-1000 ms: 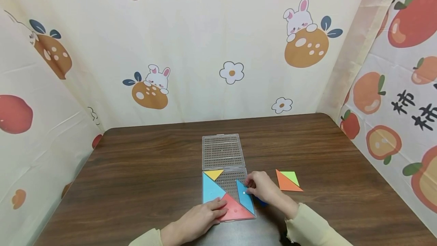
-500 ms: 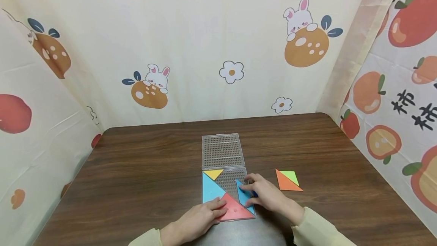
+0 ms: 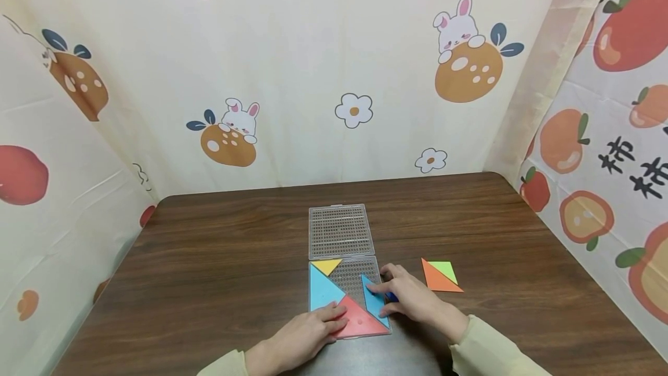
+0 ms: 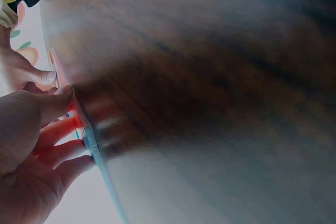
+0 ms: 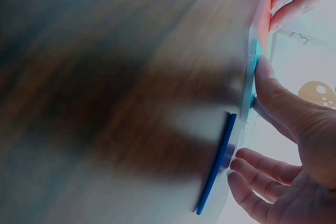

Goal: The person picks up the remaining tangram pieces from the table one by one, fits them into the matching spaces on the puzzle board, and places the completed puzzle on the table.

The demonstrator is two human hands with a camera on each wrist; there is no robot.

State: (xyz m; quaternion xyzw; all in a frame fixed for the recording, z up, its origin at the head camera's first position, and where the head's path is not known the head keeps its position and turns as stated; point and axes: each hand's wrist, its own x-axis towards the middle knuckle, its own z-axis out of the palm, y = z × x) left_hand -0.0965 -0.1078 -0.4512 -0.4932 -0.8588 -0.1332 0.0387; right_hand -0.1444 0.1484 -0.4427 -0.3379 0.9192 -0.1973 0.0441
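Observation:
A clear hinged case lies unfolded on the table. In its near half lie a yellow triangle, a light blue triangle, a red triangle and a blue parallelogram. My left hand rests its outstretched fingers on the red triangle, with the thumb at the case's front edge in the left wrist view. Thumb and index finger of my right hand touch the blue parallelogram; its other fingers are loosely bent. Below them a dark blue piece sits beside the case, mostly hidden in the head view.
An orange triangle and a lime green piece lie together on the wooden table, right of the right hand. The case's far half lies flat behind the pieces. Printed curtains surround the table.
My right hand has shifted slightly nearer and its thumb and index finger have spread apart over the blue parallelogram, which stays in about the same place. The left hand has not moved.

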